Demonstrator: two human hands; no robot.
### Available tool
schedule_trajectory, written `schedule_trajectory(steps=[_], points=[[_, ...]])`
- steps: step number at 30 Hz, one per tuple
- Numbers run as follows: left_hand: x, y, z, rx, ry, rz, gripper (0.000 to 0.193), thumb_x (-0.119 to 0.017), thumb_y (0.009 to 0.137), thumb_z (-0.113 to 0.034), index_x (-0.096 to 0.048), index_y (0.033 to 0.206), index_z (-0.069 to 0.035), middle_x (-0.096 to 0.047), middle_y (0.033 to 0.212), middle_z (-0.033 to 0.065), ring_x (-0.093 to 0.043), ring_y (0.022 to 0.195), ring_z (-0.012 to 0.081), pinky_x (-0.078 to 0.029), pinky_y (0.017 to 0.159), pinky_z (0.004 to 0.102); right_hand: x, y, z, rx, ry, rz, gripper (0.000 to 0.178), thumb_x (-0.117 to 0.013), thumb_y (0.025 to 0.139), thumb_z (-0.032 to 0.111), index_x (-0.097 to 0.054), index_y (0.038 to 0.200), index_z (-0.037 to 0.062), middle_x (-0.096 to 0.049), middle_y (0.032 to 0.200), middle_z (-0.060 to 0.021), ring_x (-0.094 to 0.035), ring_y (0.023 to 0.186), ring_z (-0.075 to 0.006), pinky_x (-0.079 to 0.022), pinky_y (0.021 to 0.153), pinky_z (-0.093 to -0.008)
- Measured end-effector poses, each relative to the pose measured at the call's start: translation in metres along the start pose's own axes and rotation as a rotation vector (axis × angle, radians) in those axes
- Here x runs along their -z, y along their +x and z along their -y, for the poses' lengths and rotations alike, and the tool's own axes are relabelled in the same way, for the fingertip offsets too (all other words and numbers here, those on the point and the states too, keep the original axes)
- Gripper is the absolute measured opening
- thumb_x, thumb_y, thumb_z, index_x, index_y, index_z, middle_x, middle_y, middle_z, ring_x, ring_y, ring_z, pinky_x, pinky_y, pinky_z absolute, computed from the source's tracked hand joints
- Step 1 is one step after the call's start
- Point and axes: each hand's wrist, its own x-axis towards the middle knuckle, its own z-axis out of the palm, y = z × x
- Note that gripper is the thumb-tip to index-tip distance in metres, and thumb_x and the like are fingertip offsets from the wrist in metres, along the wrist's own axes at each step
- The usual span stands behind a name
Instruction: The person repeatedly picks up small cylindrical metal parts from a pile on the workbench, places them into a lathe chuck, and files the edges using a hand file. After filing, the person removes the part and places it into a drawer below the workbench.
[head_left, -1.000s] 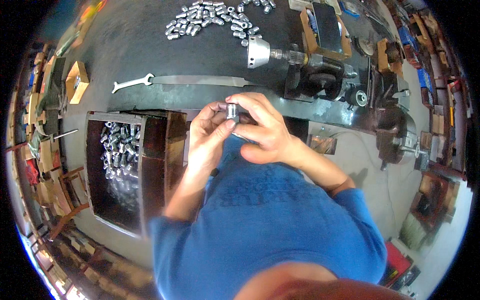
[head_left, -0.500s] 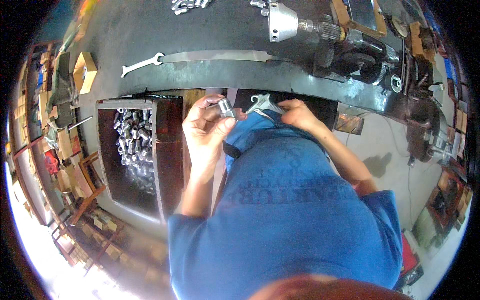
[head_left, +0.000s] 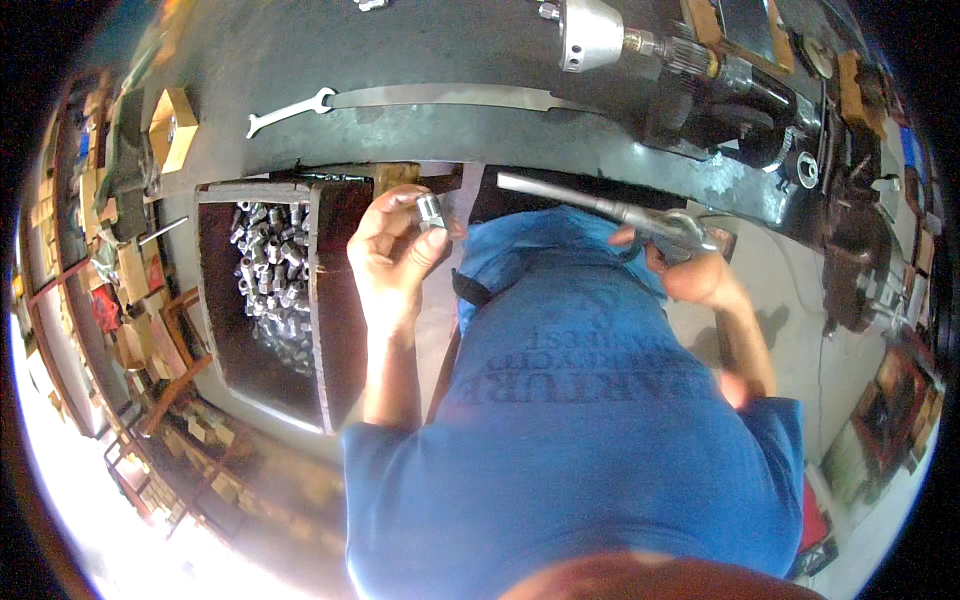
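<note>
1. Tilting slightly to the left, a silver metal fitting (head_left: 431,211) is held between the thumb and fingers of the left hand (head_left: 390,245); its bright cylindrical end is turned upward and away from the thumb.
2. The hands are kept well apart, and each is closed on its own object.
3. By the right hand (head_left: 695,275), a grey metal blow gun (head_left: 655,222) is gripped at its handle end. Its long, thin nozzle (head_left: 560,194) is pointed left toward the fitting – a gap is left between tip and fitting.
4. Both hands are held on the near side of the dark surface (head_left: 440,50), in front of the blue shirt (head_left: 570,450).
5. To the left of the left hand, a dark open crate (head_left: 319,300) is set, and a pile of similar fittings (head_left: 270,265) is contained in it.
6. On the surface, an open-ended wrench (head_left: 290,111) is laid left of a long, flat metal strip (head_left: 440,95); whether the two touch cannot be told.
7. At the far right, a pale metal chuck (head_left: 590,35) is carried on a geared shaft (head_left: 690,60) – a light wooden box (head_left: 172,130) is seen at the left.
</note>
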Motion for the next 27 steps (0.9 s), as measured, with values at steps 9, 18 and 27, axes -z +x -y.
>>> schedule_trajectory(steps=[9, 18, 27], points=[[0.003, 0.006, 0.043, 0.283, -0.465, 0.133, 0.039, -0.055, 0.081, -0.021, -0.046, 0.105, 0.008, -0.057, 0.074, 0.0161, -0.058, 0.067, 0.0237, -0.048, 0.068, 0.0383, -0.015, -0.01, 0.011, -0.004, -0.383, -0.095, 0.02, -0.061, 0.064, 0.009, -0.06, 0.082, 0.0012, -0.059, 0.068, -0.0021, -0.05, 0.065, -0.0065, -0.041, 0.058, -0.0232], [0.027, 0.009, 0.044, 0.254, -0.275, 0.079, 0.031, -0.05, 0.084, -0.023, -0.051, 0.101, 0.003, -0.057, 0.079, 0.0087, -0.056, 0.07, 0.0194, -0.047, 0.074, 0.0396, 0.014, -0.046, 0.011, 0.111, -0.695, -0.417, 0.017, -0.06, 0.058, 0.015, -0.055, 0.064, 0.0001, -0.053, 0.055, -0.0058, -0.049, 0.052, -0.0135, -0.037, 0.05, -0.0305], [0.019, 0.02, 0.052, 0.295, -0.308, 0.16, 0.032, -0.049, 0.085, -0.021, -0.05, 0.1, 0.007, -0.058, 0.08, 0.0153, -0.059, 0.075, 0.0244, -0.049, 0.073, 0.0405, 0.063, -0.101, 0.092, -0.305, -0.94, 0.304, 0.031, -0.059, 0.049, 0.029, -0.054, 0.061, 0.0007, -0.055, 0.062, -0.0066, -0.055, 0.064, -0.0216, -0.042, 0.056, -0.0268]])
